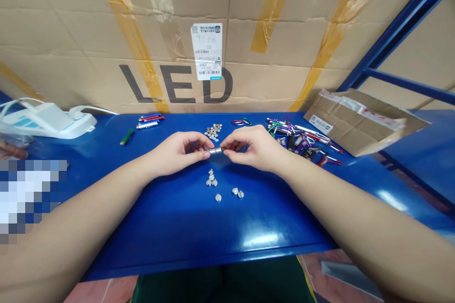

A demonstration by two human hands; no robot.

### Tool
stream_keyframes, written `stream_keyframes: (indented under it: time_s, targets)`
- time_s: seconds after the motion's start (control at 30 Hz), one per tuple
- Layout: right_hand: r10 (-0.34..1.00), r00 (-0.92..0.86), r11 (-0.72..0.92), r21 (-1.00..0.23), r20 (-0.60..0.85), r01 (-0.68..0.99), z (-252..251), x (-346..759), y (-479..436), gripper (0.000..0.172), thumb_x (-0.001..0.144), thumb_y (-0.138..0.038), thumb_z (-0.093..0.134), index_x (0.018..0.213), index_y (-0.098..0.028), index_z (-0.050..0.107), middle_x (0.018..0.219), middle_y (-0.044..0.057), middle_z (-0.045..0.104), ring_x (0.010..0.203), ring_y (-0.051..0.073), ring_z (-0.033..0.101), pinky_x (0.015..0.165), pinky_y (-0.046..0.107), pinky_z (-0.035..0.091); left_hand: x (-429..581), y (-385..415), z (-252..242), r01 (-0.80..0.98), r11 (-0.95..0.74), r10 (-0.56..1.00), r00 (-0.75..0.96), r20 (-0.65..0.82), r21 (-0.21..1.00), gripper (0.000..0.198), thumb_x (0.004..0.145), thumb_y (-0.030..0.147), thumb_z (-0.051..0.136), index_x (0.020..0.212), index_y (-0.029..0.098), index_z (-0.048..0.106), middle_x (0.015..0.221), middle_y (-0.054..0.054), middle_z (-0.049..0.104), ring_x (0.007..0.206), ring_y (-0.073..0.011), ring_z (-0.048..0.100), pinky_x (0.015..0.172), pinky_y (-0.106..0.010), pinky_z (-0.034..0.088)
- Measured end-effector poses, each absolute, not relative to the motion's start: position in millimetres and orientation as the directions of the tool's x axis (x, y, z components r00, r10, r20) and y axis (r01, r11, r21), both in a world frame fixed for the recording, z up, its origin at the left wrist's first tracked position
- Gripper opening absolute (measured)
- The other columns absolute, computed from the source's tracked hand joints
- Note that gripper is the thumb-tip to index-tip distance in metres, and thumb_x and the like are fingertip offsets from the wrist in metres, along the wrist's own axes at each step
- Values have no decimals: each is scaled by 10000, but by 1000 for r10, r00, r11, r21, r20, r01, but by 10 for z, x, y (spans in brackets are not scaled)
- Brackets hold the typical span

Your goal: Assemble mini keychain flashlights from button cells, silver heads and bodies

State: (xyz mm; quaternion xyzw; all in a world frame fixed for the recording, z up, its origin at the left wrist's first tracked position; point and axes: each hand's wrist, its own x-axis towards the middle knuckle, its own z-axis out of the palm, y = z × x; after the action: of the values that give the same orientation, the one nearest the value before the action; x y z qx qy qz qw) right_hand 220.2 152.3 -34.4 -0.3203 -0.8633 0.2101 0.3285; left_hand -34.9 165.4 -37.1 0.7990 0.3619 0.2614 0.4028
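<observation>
Between my two hands, just over the table, lies a small silver penlight-like tube [215,150], held level. My left hand [181,152] pinches its left end with thumb and fingertips. The fingers of my right hand [250,150] are closed on its right end, which looks dark. Behind the hands is a cluster of small round button cells [213,129]. Nearer to me lie several silver slotted screw caps [212,180], with a pair of the same kind [238,192] to the right. Fingertips hide part of the tube.
Right of my hands is a pile of coloured penlights and carabiners [302,137], beside an open cardboard box [355,120]. A green tube [126,137] and several penlights [148,121] lie left. A white power strip [53,120] stands far left. A large carton [170,47] backs the blue table [199,232].
</observation>
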Motion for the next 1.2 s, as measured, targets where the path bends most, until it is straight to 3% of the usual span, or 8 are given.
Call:
stream_keyframes:
  time_s: [0.17, 0.5, 0.7, 0.87, 0.97, 1.07, 1.2]
  targets:
    - [682, -576, 718, -559, 450, 414, -356, 2200, 1531, 93, 874, -233, 712, 909, -196, 790, 831, 15, 799, 718, 144, 724, 702, 252, 557, -338, 1660, -355, 372, -398, 798, 591, 117, 839, 320, 846, 454, 761, 1012, 180, 756, 926, -65, 752, 848, -213, 681, 799, -353, 568]
    - [715, -540, 663, -675, 444, 323, -411, 2188, 1541, 92, 883, -253, 719, 916, -173, 750, 830, 20, 780, 739, 142, 725, 714, 260, 576, -358, 1659, -355, 342, -387, 793, 597, 121, 856, 276, 860, 417, 758, 1003, 181, 756, 941, -65, 755, 881, -213, 695, 834, -352, 573]
    - [686, -529, 698, -658, 500, 284, -380, 2158, 1485, 43, 893, -221, 713, 880, -180, 707, 832, 7, 760, 715, 123, 696, 685, 241, 566, -362, 1662, -367, 313, -377, 783, 610, 119, 872, 302, 846, 435, 788, 998, 178, 742, 988, -79, 764, 934, -235, 712, 895, -393, 589]
    - [593, -578, 790, -545, 560, 282, -318, 2114, 1404, 12, 898, -185, 716, 893, -181, 727, 842, 6, 771, 754, 124, 714, 724, 231, 572, -372, 1676, -380, 257, -485, 720, 661, 214, 836, 221, 902, 362, 747, 1027, 180, 741, 1057, -85, 745, 999, -232, 711, 967, -403, 572]
    - [595, -580, 783, -564, 557, 263, -331, 2105, 1399, 11, 892, -183, 713, 888, -181, 723, 849, 10, 769, 757, 127, 715, 726, 236, 583, -383, 1693, -385, 266, -582, 679, 679, 279, 769, 192, 917, 338, 731, 1030, 184, 753, 1043, -78, 730, 978, -212, 700, 949, -368, 565]
    - [715, -532, 649, -713, 454, 265, -379, 2094, 1431, 55, 877, -186, 714, 932, -180, 715, 867, 19, 758, 776, 140, 723, 743, 260, 608, -393, 1706, -391, 279, -614, 684, 656, 320, 739, 191, 932, 328, 707, 1046, 185, 759, 1049, -74, 705, 981, -201, 690, 932, -335, 563]
    - [901, -418, 204, -962, 113, 180, -410, 2038, 1479, 202, 867, -88, 678, 1058, -153, 697, 832, 35, 753, 746, 151, 752, 734, 279, 644, -386, 1679, -367, 373, -693, 686, 603, 407, 617, 215, 960, 296, 653, 1116, 205, 771, 1061, -70, 666, 937, -187, 677, 858, -315, 570]
